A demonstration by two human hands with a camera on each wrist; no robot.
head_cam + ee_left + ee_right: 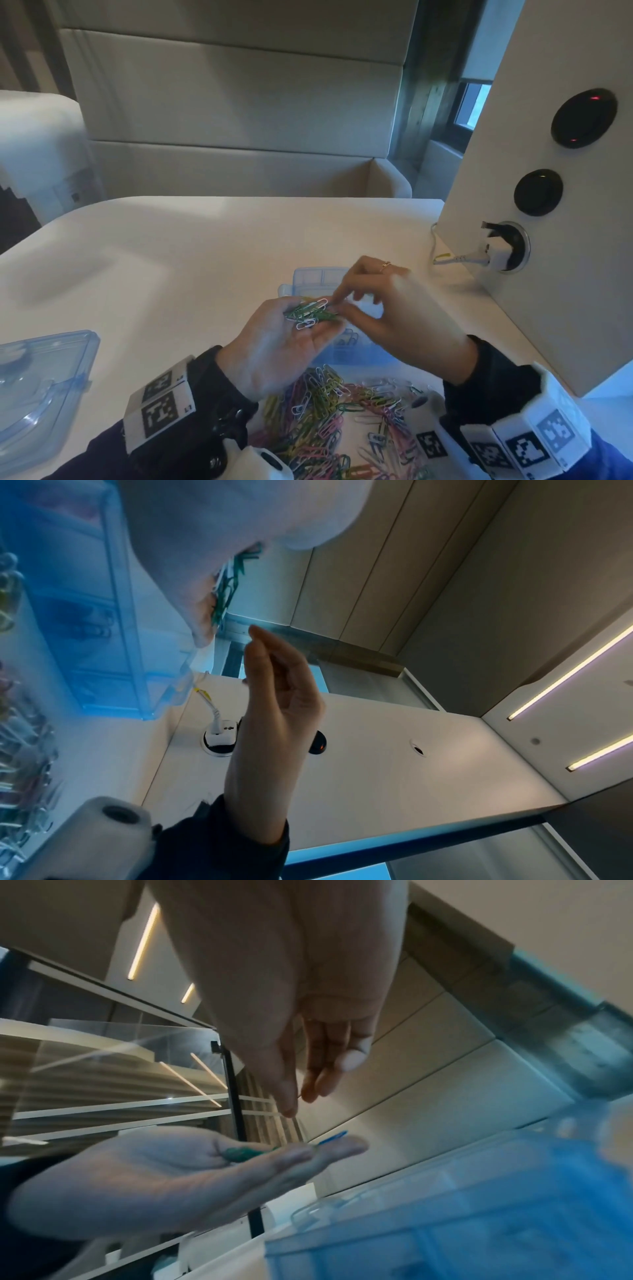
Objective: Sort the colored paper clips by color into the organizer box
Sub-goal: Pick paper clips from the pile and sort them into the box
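My left hand [298, 332] lies palm up above the blue translucent organizer box [320, 277], carrying a small bunch of green and white paper clips [310, 313] on flat fingers. My right hand [339, 306] reaches in from the right, its index fingertip touching the bunch and its thumb just below. In the right wrist view the right hand [298, 1104] shows thumb and fingers slightly apart with nothing between them, above the left hand [171, 1172] with green clips [240, 1153]. A big mixed pile of colored clips [342, 414] lies on the table nearer me.
The box's clear blue lid [41, 387] lies at the table's left front. A white partition [548, 240] stands close on the right, with round sockets and a white plug [496, 257] whose cable runs onto the table. A padded bench is behind the table.
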